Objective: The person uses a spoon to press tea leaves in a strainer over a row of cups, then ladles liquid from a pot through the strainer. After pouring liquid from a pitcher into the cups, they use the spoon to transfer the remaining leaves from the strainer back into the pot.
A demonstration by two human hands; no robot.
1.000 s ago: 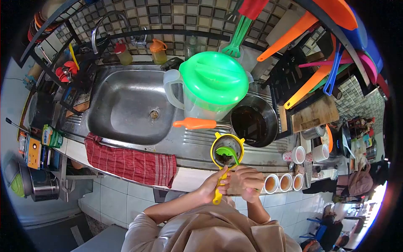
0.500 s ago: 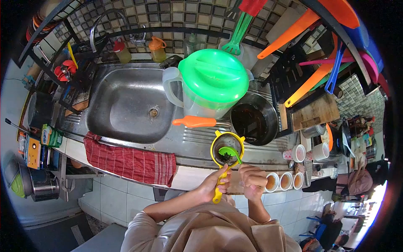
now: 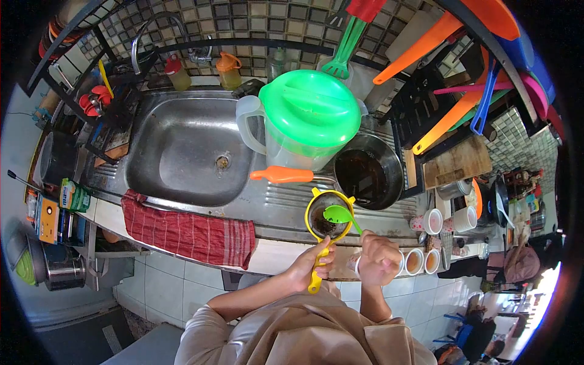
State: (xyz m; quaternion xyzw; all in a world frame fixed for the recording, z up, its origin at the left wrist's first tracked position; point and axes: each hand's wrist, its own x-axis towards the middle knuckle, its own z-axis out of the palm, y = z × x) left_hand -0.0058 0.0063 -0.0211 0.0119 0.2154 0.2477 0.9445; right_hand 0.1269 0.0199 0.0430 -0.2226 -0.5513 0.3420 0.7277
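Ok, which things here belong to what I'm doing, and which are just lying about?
Belong to the job:
strainer, in your left hand
spoon, in your right hand
probably the pot and filled cups

Seemingly just lying about:
red cloth
orange-topped bottle

I was in a kitchen, clearly: steel sink [image 3: 173, 143] w/ tap [image 3: 135, 55] & bottles [image 3: 230, 79] behind it, tiled wall [image 3: 255, 24] further back. R of sink: green-lidded jug [image 3: 310, 115], then pot [image 3: 368, 167] w/ dark liquid; well R, plastic utensils [image 3: 420, 48] + wooden board [image 3: 457, 165]. Red cloth [image 3: 188, 231] lay in front of sink; I held a strainer [image 3: 317, 220] front R of it.
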